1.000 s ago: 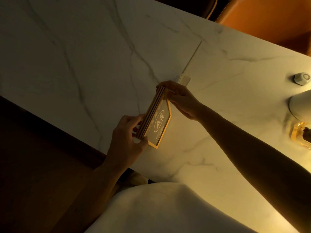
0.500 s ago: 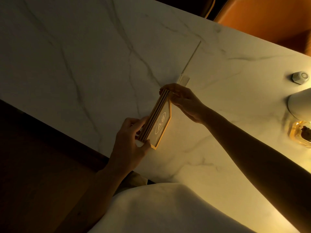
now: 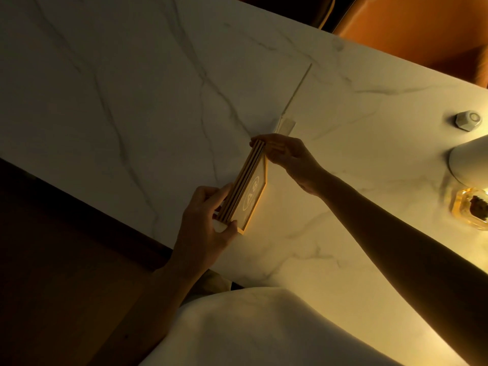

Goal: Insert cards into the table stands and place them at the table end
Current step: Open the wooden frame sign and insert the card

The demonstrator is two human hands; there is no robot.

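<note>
A stack of several gold-edged cards (image 3: 244,184) is held on edge over the marble table (image 3: 132,101); the outer card faces right and shows a round white emblem. My left hand (image 3: 208,223) grips the stack's near end. My right hand (image 3: 287,157) pinches the far end with its fingertips. Just beyond the right hand a clear acrylic table stand (image 3: 286,126) stands on the table, its thin upright panel seen edge-on running away toward the far side.
A small white hexagonal object (image 3: 467,120) lies at the right. A white lamp base (image 3: 470,162) and an amber glass holder (image 3: 472,208) glow at the right edge. An orange chair (image 3: 412,30) stands past the far edge. A white rounded chair back (image 3: 264,328) is below.
The card stack and both hands have shifted slightly down and toward me. The outer card has tilted, so its emblem looks narrower.
</note>
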